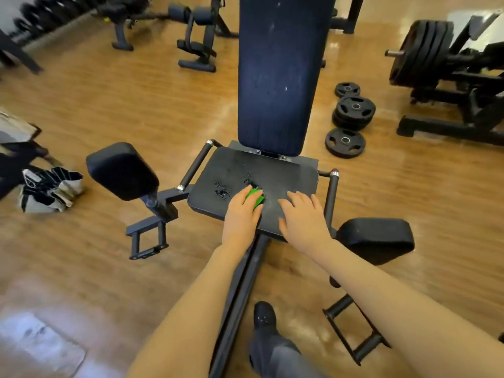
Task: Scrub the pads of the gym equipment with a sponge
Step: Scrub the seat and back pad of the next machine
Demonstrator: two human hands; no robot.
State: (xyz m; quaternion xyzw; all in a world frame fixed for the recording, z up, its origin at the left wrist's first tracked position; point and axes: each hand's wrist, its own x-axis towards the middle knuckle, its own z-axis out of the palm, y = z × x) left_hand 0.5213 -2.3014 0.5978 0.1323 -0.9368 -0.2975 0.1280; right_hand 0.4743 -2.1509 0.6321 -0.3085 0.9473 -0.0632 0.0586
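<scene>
Scrubbing station, seat pad (218, 170): dark, flat, roughly square, carried on a machine frame with a side handle at each edge. Left hand (242, 211) lies over the green sponge (255, 197), fingers curled round it and pressing it down near the pad's front edge, at mid-width. Right hand (302, 216) rests flat just beside, fingers spread, nothing held, near the front right corner. Wet droplets (222, 190) sit just left of and beyond the sponge. Unscrubbed pad surface lies mainly ahead, toward the rear edge and the upright back pad (281, 77); the left hand is likely better placed to push forward.
</scene>
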